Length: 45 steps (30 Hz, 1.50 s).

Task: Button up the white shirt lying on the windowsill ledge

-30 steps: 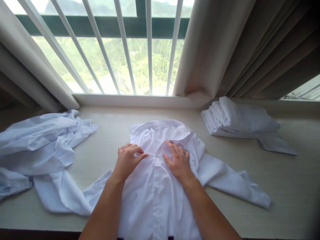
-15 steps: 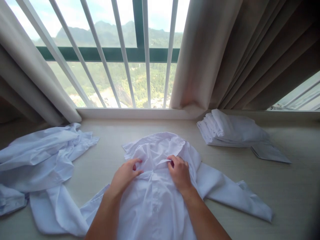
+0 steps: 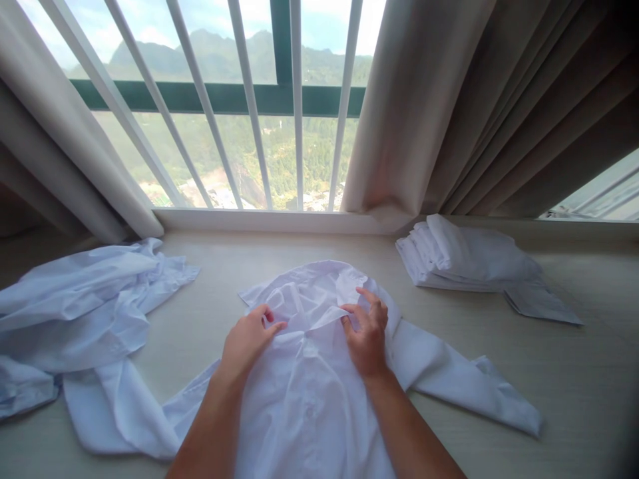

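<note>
A white button-up shirt (image 3: 309, 392) lies front side up before me, its collar end away from me and one sleeve (image 3: 464, 379) stretched out to the right. My left hand (image 3: 253, 336) is at the left side of the upper front, thumb and fingers curved on the cloth; a fold sits by the thumb. On the other side, my right hand (image 3: 367, 326) pinches the edge of the shirt's front opening between thumb and forefinger, the other fingers raised toward the collar. The front is creased between both hands.
Crumpled white garments (image 3: 84, 306) lie on the left. A folded stack of white clothes (image 3: 469, 256) sits at the back right against the window ledge. Long curtains (image 3: 419, 106) frame a barred window (image 3: 249, 100) beyond the pale surface (image 3: 210, 306).
My right hand has moved slightly right and up, drawing the edge of the shirt opening with it, and its fingers have spread. My left hand has stayed nearly in place. The view has shifted slightly.
</note>
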{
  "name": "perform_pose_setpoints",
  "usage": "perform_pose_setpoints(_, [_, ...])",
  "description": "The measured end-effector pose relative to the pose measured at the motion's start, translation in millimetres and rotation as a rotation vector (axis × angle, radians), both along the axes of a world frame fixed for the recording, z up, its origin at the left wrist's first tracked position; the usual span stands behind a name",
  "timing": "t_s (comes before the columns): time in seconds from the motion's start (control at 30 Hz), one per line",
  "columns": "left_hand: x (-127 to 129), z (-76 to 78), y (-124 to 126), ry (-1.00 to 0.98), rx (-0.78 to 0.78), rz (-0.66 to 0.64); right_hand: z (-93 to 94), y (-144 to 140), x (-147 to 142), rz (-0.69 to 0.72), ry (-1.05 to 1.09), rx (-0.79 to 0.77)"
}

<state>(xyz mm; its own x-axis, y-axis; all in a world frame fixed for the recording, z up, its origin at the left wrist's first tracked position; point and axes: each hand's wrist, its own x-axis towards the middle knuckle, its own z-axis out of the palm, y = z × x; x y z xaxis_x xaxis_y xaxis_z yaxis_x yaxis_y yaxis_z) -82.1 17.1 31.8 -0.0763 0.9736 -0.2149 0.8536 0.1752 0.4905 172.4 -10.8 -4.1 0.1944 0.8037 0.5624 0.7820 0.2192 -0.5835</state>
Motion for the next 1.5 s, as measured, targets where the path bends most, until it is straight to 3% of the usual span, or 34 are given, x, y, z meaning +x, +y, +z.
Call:
perform_pose_setpoints(0.3, [-5.1, -5.6, 0.6, 0.014, -0.021, 0.040, -4.5, 4.2, 1.8, 0.186, 0.052, -0.017])
perform_pose_setpoints(0.5, [-6.6, -9.6, 8.2, -0.278, 0.349, 0.142, -7.3, 6.8, 6.4, 0.189, 0.103, 0.049])
perform_pose_setpoints(0.63, [-3.1, -7.7, 6.6, -0.596, 0.335, 0.234, -6.0, 6.8, 7.6, 0.213, 0.119, 0.094])
perform_pose_setpoints(0.7, [-1.8, -5.8, 5.1, -0.644, 0.332, 0.256, -4.3, 6.3, 7.7, 0.220, 0.129, 0.111])
perform_pose_setpoints(0.83, [-2.8, -3.7, 3.3, -0.555, 0.381, 0.251, -2.5, 5.7, 8.3, 0.217, 0.145, 0.127])
perform_pose_setpoints(0.97, [-4.7, -2.0, 1.9, -0.450, 0.622, 0.279, -5.2, 5.9, 9.3, 0.173, 0.174, 0.104])
perform_pose_setpoints(1.07, [-4.2, -0.5, 0.5, -0.580, 0.775, 0.276, -8.9, 7.4, 10.2, 0.121, 0.187, 0.066])
perform_pose_setpoints(1.2, [-4.5, -0.3, 0.0, -0.722, 0.763, 0.161, -14.9, 11.2, 11.4, 0.103, 0.117, 0.008])
perform_pose_setpoints(1.4, [-8.1, -3.1, 1.7, -0.427, 0.649, -0.041, -20.8, 14.2, 12.4, 0.131, 0.064, -0.042])
perform_pose_setpoints(1.5, [-9.9, -4.5, 2.3, -0.311, 0.667, -0.057, -21.4, 14.2, 13.3, 0.114, 0.053, -0.064])
